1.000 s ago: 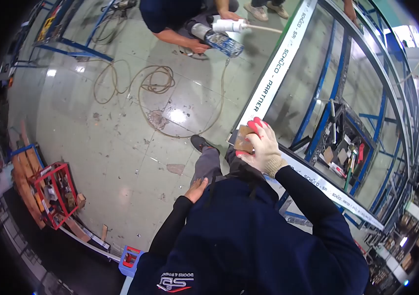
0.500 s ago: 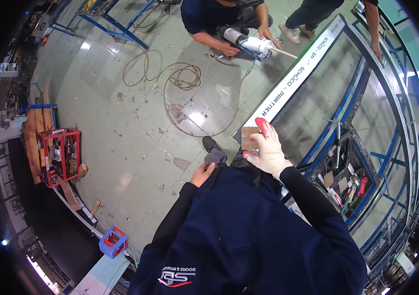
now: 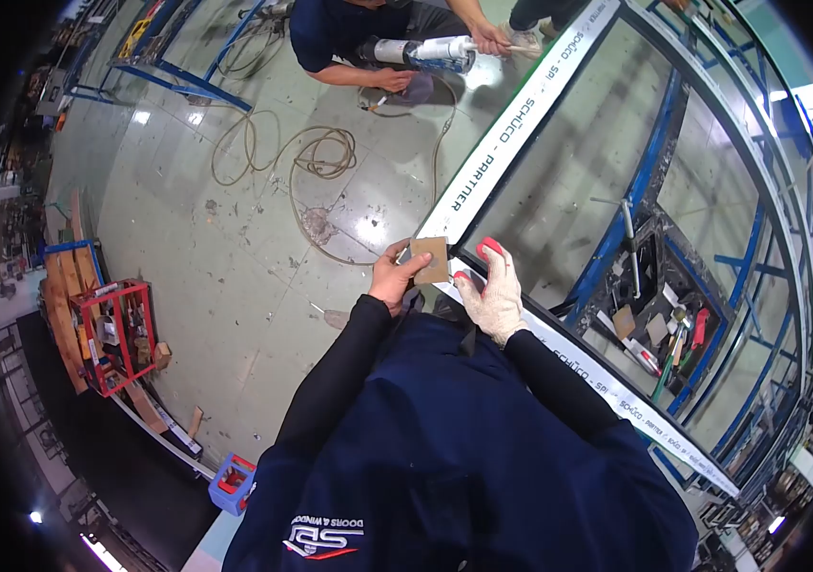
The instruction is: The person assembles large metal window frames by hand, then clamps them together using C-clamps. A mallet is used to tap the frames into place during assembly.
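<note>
My left hand [image 3: 393,278] is bare and grips a flat, square brown piece [image 3: 433,250], its thumb lying across the face. The piece overlaps the near corner of a large metal frame [image 3: 471,187], which carries white printed protective film. Just to the right, my right hand [image 3: 496,303] wears a white glove with red fingertips. Its thumb and fingers are apart with nothing between them, over the same corner of the frame.
A crouching person [image 3: 354,38] holds a white cartridge gun [image 3: 440,52] across the frame. A hose [image 3: 325,157] lies coiled on the floor. Blue supports and a tray of tools [image 3: 659,334] sit beneath the frame. At left stands a red metal rack [image 3: 120,334].
The brown piece has passed from my gloved right hand to my left hand, which came up from my waist. My view has shifted right. The crouching person's gun has drawn back from the frame.
</note>
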`<action>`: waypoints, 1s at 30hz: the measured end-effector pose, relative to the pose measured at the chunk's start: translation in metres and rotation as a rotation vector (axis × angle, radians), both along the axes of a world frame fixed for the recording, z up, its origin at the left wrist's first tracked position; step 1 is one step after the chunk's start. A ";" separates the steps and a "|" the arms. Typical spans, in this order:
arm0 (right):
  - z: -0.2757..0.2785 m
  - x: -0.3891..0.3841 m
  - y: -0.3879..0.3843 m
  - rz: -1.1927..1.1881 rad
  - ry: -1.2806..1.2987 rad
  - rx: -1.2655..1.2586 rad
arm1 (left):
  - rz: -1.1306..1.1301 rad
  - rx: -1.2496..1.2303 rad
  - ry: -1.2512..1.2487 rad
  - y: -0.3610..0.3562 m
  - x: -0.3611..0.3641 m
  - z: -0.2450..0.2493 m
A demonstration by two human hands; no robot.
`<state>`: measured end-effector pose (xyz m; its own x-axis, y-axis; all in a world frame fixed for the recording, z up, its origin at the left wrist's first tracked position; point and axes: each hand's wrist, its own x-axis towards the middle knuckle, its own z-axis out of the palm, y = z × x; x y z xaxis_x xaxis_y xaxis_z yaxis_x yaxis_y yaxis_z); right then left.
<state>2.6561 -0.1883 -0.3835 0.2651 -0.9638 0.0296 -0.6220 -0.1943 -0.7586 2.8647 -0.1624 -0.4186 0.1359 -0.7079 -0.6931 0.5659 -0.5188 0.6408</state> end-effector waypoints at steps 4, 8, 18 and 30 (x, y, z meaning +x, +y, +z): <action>0.003 -0.001 -0.003 -0.012 -0.024 0.065 | 0.048 -0.013 0.059 0.000 0.001 -0.005; 0.006 -0.003 -0.004 -0.006 -0.019 0.106 | 0.063 -0.019 0.077 0.003 -0.001 -0.008; -0.010 0.000 0.000 0.105 -0.080 0.089 | -0.010 -0.061 -0.216 0.012 -0.021 -0.049; -0.017 0.007 0.001 0.080 -0.083 0.154 | 0.030 -0.116 -0.139 0.013 -0.008 -0.057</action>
